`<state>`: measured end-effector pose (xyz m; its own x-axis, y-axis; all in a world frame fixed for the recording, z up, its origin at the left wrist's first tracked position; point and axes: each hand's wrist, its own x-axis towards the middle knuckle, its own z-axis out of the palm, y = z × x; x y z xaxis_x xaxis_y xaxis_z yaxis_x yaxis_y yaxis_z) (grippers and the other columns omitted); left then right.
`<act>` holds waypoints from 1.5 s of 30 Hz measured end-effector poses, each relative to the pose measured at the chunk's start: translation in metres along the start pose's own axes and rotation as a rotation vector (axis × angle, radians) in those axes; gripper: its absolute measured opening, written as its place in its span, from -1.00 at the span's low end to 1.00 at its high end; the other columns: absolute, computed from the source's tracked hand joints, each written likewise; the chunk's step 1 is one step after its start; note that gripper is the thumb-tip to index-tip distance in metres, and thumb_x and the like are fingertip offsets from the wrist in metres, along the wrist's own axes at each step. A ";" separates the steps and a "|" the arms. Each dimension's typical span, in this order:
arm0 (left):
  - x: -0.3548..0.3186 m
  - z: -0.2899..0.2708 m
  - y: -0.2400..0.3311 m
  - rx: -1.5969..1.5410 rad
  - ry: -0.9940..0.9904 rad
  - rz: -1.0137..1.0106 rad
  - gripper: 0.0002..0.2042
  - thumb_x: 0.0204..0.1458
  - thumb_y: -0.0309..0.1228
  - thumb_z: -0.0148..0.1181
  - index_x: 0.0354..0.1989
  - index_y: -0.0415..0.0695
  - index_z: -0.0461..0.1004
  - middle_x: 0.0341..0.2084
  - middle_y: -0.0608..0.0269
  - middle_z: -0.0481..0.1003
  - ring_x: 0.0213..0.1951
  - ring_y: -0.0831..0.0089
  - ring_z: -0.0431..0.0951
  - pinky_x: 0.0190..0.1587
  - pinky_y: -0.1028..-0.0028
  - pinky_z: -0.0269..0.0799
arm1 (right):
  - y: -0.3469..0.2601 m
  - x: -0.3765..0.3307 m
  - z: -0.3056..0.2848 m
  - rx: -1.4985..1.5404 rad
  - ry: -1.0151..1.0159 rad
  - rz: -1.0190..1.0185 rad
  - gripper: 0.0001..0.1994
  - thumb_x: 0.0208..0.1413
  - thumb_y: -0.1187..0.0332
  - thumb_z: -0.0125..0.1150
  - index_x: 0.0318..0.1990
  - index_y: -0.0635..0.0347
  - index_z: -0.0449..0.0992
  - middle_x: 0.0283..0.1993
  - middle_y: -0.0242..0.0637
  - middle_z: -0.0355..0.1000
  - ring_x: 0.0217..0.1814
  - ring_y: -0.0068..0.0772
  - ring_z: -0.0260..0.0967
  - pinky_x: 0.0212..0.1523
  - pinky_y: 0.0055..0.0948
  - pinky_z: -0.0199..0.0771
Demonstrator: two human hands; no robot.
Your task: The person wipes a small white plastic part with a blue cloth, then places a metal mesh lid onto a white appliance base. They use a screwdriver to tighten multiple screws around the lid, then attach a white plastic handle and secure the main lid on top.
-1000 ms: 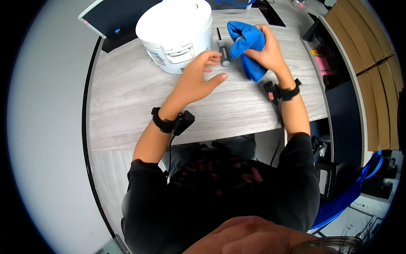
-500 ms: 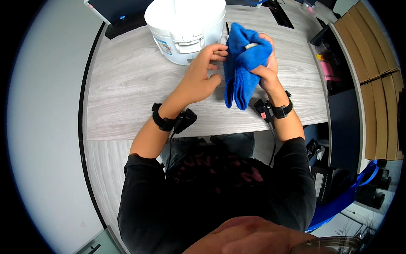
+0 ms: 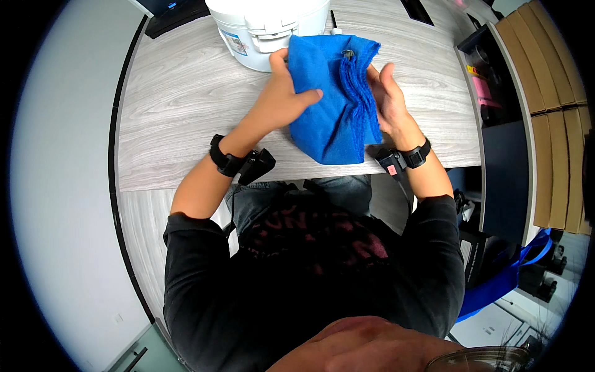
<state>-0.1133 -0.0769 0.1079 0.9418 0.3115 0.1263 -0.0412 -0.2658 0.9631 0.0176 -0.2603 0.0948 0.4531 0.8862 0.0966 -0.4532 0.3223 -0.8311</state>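
Note:
A blue cloth (image 3: 322, 111) hangs partly unfolded above the table. My left hand (image 3: 282, 99) grips its left edge, the thumb lying on the front and the other fingers mostly behind. Gathered folds run down the cloth's right side, and a small greyish thing (image 3: 348, 54) shows at their top; its kind is unclear. Beside that right edge is my right hand (image 3: 390, 102), thumb raised and apart from the fingers. Some of its fingers are partly hidden behind the cloth.
A white lidded bucket (image 3: 266, 31) stands just beyond my left hand. A thin black stick with a white end (image 3: 336, 31) lies behind the cloth. To the right are a dark shelf (image 3: 502, 155) and several brown cardboard boxes (image 3: 558, 167). Each wrist wears a strapped black device.
The cloth has gone from a bunched bundle in my right hand to a wider, flatter spread. My left hand has taken hold of its left side; my right hand has loosened.

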 end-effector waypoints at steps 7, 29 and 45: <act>-0.009 -0.013 -0.003 0.067 -0.008 0.127 -0.11 -0.03 -0.41 0.40 0.38 -0.11 -0.14 0.10 -0.20 0.29 0.11 0.02 0.44 0.04 0.20 0.49 | -0.007 0.002 -0.003 -0.308 0.227 0.069 -0.43 -0.11 0.67 0.28 0.16 0.29 0.40 0.01 -0.16 0.53 0.04 -0.25 0.53 0.16 -0.25 0.50; -0.004 -0.030 0.037 0.832 -0.178 0.705 -0.68 -0.22 -0.39 0.45 -0.28 -0.09 0.47 -0.33 0.29 0.41 -0.14 0.27 0.39 0.11 0.25 0.00 | -0.011 -0.016 -0.010 -0.474 -0.218 -0.043 -0.11 0.04 -0.01 0.42 0.39 0.30 0.13 0.31 -0.06 0.29 0.36 -0.16 0.24 0.34 -0.21 0.27; 0.000 -0.043 0.021 0.723 -0.092 0.590 -0.61 -0.04 -0.14 0.44 -0.18 -0.09 0.45 -0.62 0.24 0.36 -0.36 0.37 0.34 -0.05 0.33 0.09 | -0.016 -0.007 -0.008 -0.788 -0.222 -0.066 0.05 -0.29 0.20 0.68 0.39 0.27 0.14 0.31 -0.04 0.31 0.37 -0.13 0.25 0.36 -0.15 0.25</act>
<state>-0.1283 -0.0432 0.1384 0.8585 -0.1200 0.4986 -0.3330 -0.8698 0.3641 0.0277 -0.2745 0.1026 0.2598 0.9454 0.1966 0.2788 0.1215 -0.9526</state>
